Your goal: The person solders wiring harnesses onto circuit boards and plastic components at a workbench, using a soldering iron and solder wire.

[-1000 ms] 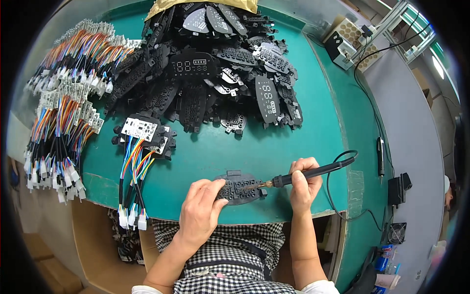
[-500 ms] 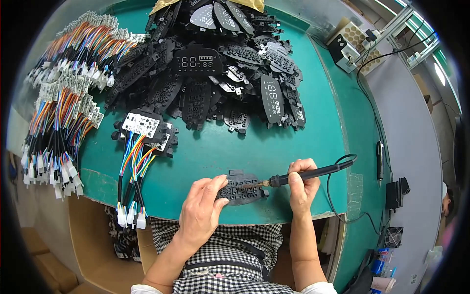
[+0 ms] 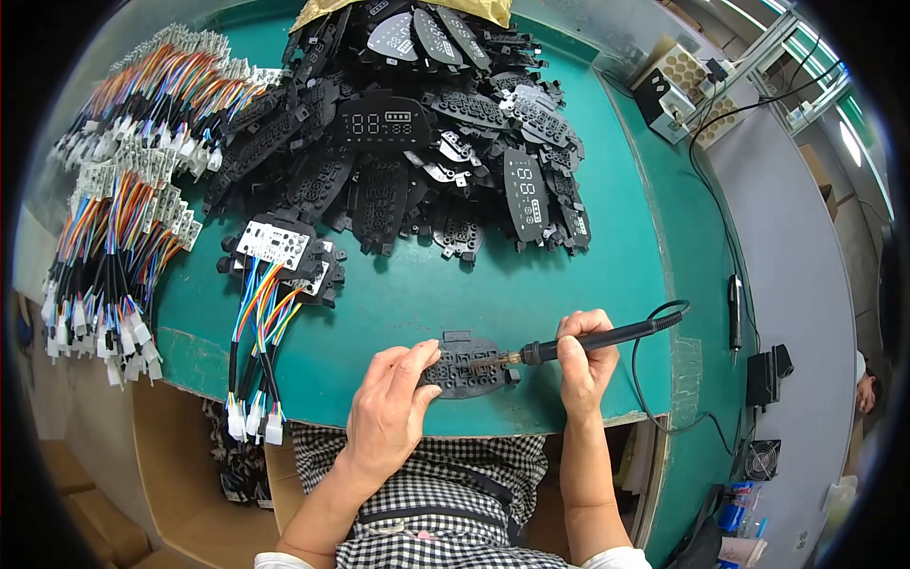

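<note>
**At the front of the bench: black panel (image 3: 466,372) under a hand-held iron**

Near the front edge of the green work surface (image 3: 588,284), the black panel lies flat with its ribbed, studded side up. That attitude likely serves access, as the raised details face the tool. The left hand (image 3: 387,410) holds the panel's left end, with fingertips at the upper part and thumb at the lower; this grip probably stops the part from sliding and leaves the middle uncovered.

The right hand (image 3: 588,365) is closed around a pen-shaped soldering iron (image 3: 630,331), held low and nearly level. Its tip lies over the middle of the panel; whether it makes contact cannot be told. The cable (image 3: 637,375) loops away to the right, apparently to stay clear of the working area.

Beyond the left hand, toward the upper left, stand stacked black panels fitted with a white circuit board (image 3: 273,244). Their coloured wires (image 3: 258,305) run toward the front, and the white connectors (image 3: 254,421) hang at the bench edge, probably so that the leads do not tangle.

Farther back, a large pile of black panels (image 3: 381,204) occupies the rear centre. Wired boards (image 3: 118,213) are grouped at the far left, seemingly sorted by kind. To the right, a second pen-shaped tool (image 3: 736,318) stands beyond the cable, apart from both hands.
</note>
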The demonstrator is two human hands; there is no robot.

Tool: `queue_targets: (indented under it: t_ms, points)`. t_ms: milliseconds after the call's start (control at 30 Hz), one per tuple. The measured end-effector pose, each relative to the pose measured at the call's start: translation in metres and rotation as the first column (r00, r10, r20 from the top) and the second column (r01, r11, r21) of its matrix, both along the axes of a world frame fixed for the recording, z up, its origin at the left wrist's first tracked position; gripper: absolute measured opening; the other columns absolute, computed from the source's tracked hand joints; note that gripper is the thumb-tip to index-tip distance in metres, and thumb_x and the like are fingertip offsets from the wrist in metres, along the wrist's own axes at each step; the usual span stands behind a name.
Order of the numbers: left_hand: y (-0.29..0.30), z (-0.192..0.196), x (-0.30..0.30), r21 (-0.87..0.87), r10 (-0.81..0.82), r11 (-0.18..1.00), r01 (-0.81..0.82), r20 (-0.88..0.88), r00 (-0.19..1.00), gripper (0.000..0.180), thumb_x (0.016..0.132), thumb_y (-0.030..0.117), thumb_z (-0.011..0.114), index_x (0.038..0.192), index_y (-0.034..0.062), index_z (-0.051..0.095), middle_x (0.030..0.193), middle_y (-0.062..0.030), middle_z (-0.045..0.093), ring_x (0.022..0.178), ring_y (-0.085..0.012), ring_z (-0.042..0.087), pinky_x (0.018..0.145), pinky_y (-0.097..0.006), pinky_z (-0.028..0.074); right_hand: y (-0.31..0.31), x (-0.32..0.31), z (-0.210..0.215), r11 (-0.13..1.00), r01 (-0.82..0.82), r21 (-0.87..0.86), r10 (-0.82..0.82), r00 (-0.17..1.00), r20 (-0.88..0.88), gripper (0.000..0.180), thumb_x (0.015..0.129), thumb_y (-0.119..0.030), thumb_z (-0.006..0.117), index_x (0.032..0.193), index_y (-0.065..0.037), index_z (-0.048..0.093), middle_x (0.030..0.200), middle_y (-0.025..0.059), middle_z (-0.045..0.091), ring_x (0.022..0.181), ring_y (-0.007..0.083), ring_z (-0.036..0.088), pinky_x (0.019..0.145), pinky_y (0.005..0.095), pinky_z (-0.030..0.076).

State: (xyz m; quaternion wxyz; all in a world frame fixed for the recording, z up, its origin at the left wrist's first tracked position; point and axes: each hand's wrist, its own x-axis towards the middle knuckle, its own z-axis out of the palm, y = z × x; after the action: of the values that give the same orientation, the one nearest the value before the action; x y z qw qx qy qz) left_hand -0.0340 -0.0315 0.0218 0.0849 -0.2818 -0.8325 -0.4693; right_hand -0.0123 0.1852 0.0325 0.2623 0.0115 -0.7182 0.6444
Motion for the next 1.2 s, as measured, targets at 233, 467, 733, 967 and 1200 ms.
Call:
queue_targets:
  t_ms: [233,467,733,967,1200]
  points:
    - [0.004,-0.001,-0.004,0.013,-0.007,1.000,0.007,-0.004,1.000,0.056,0.065,-0.005,0.067,0.118,0.0031,0.048,0.097,-0.0096,0.064,0.093,-0.0270,0.055,0.078,-0.034,0.046,0.004,-0.002,-0.003,1.000,-0.014,0.011,0.014,1.000,-0.014,0.011,0.076,-0.004,0.058,0.078,-0.005,0.047,0.067,-0.0010,0.045,0.058,0.0062,0.037,0.052,0.0208,0.030]
    - [-0.007,0.006,-0.004,0.032,0.011,0.999,-0.012,0.044,0.999,0.049,0.070,-0.004,0.062,0.117,0.0023,0.048,0.101,-0.0099,0.060,0.094,-0.0263,0.053,0.082,-0.034,0.045,-0.006,-0.010,0.002,0.995,-0.067,-0.069,0.064,0.997,-0.035,0.011,0.075,0.000,0.055,0.077,-0.005,0.045,0.069,-0.0004,0.042,0.061,0.0078,0.038,0.054,0.0228,0.031]
    - [-0.028,0.034,0.003,0.037,-0.032,0.999,0.034,-0.036,0.999,0.050,0.073,0.005,0.065,0.121,0.0033,0.048,0.107,-0.0118,0.056,0.097,-0.0302,0.051,0.085,-0.036,0.043,0.006,0.004,0.006,0.893,0.205,-0.400,-0.218,0.976,0.014,0.007,0.082,-0.005,0.049,0.082,-0.008,0.042,0.075,-0.0015,0.038,0.064,0.0053,0.037,0.053,0.0165,0.031]
    - [-0.187,0.138,-0.076,-0.120,0.451,0.670,-0.733,-0.718,0.530,0.026,0.071,-0.003,0.057,0.097,0.0003,0.059,0.088,-0.0150,0.060,0.082,-0.0314,0.054,0.075,-0.038,0.044,0.009,-0.004,0.000,0.909,0.231,-0.346,-0.265,0.963,-0.054,0.010,0.088,-0.017,0.048,0.085,-0.009,0.043,0.071,-0.0021,0.039,0.056,0.0022,0.032,0.044,0.0154,0.022]
    - [-0.279,0.158,-0.193,-0.680,0.296,0.379,-0.628,-0.554,0.778,0.044,0.064,0.011,0.069,0.106,0.0098,0.056,0.101,-0.0096,0.060,0.099,-0.0306,0.053,0.082,-0.038,0.047,0.009,-0.010,0.000,0.919,0.180,-0.352,-0.208,0.977,-0.043,0.011,0.088,-0.016,0.049,0.084,-0.009,0.043,0.068,-0.0024,0.040,0.049,0.0005,0.027,0.040,0.0163,0.018]
